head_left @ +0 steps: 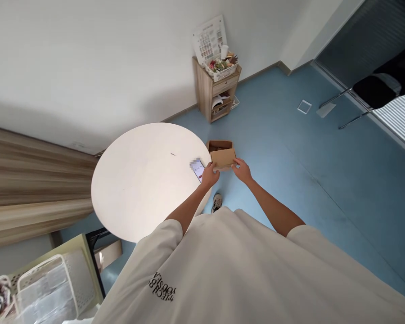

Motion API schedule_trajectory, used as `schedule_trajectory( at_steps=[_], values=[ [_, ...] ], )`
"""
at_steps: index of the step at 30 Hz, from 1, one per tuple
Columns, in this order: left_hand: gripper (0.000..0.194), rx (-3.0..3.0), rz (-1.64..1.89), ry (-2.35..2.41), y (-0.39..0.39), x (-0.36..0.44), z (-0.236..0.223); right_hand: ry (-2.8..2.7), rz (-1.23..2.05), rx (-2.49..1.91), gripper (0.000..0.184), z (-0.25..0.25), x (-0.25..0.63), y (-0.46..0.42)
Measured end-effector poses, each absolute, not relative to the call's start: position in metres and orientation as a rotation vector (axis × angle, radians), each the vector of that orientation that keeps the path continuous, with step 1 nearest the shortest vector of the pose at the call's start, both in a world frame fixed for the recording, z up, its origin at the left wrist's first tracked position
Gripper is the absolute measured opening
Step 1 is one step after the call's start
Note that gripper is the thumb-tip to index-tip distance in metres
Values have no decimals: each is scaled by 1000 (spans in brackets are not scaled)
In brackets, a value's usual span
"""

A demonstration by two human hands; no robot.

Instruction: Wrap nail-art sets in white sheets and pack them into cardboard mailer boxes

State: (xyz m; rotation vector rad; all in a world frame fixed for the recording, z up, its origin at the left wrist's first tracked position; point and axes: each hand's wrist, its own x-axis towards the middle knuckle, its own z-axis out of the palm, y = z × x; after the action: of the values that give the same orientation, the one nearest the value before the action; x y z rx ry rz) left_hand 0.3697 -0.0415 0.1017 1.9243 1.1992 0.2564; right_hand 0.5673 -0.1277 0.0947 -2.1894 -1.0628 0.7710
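Observation:
Between my two hands is a small brown cardboard box, held level at its near corners. My left hand grips its left corner beside the edge of the round table, and my right hand grips the right corner, both with fingers closed on it. Just behind it, a larger open cardboard box shows its rim and a dark inside; the held box hides its front part. A phone with a lit screen lies on the table close to my left hand, which partly covers it.
The white round table fills the left side. Against the wall stands a wooden cabinet with a white basket of flowers on top. A black chair is at the right. White baskets sit on a surface at lower left.

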Motion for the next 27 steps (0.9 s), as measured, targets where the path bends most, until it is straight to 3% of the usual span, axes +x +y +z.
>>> schedule_trajectory(
  at_steps=[10,16,27],
  values=[
    [73,1977,146,1137,22,445,93,-954,962,-2072,61,72,631,-100],
    [66,2020,92,1229,20,431,80,-1037,1032,-2021,44,60,631,-97],
    [58,2048,103,1290,6,390,82,-1101,1084,-1985,37,75,595,-78]
  ],
)
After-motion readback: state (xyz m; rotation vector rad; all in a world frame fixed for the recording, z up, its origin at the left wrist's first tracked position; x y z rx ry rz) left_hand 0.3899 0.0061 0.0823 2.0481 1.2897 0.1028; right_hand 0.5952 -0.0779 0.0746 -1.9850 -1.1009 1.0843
